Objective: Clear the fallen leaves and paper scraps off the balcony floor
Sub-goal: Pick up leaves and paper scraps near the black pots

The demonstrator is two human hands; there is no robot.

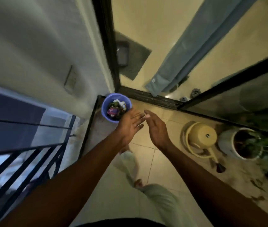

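Leaves and paper scraps (116,109) fill the centre blue bucket (104,105); your left hand (130,126) and right hand (156,128), flat and empty, should next collect loose leaves (259,198) lower right.

Blue plastic bucket (105,110), smooth; glossy tiled floor (152,167); black metal railing (23,167); soft cloth curtain (187,51); matt cream plastic watering can (200,136).

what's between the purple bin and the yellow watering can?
Head view: bare floor tile, with the left hand and right hand held open above it, nearer the purple bin than the yellow watering can.
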